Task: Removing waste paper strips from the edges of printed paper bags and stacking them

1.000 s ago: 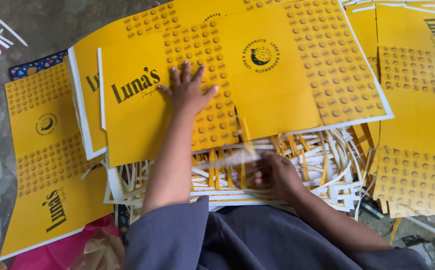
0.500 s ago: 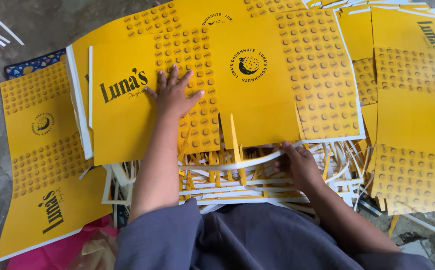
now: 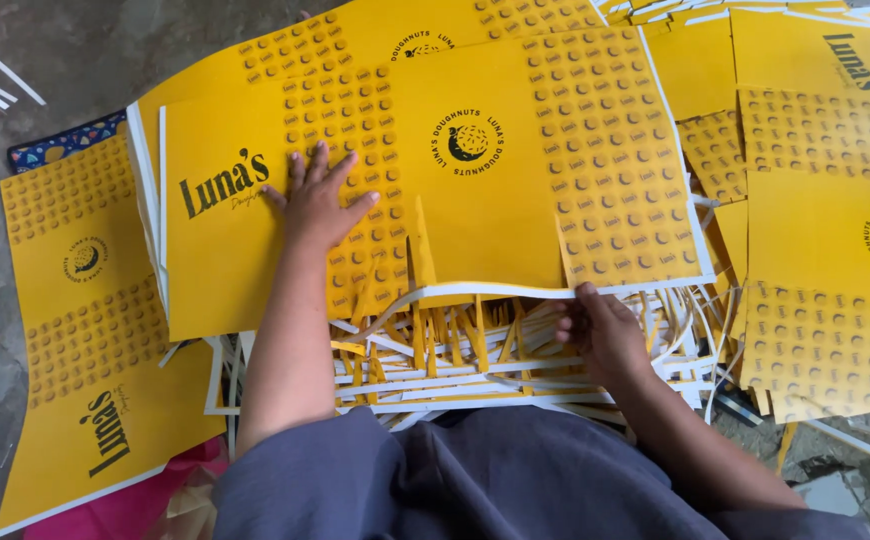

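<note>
Plainly, the left hand [image 3: 317, 205] lay flat with its fingers spread, pressing down on the top yellow printed card sheet [image 3: 455, 170], a die-cut box blank that sat on a stack of like sheets [image 3: 145, 190] directly under that palm. The right hand [image 3: 600, 330] had its grip pinched on the near white edge of the same sheet, thumb on top and fingers curled underneath, just above the heap of yellow-and-white trimmed strips [image 3: 455, 360] lying between the two hands and the person's grey-clad lap [image 3: 475, 480]. The sheet looked light and thin, stiff enough to hold a curve where its near edge lifted, yet apt to crease or tear along its cut slots; its glossy face would probably slide easily over the sheet below. A hold at the plain margin, away from the slit tabs, seemed the safest place. More yellow blanks [image 3: 825, 230] lay beyond the right hand, and others [image 3: 85, 330] outside the left forearm, on the grey floor [image 3: 75, 50].
</note>
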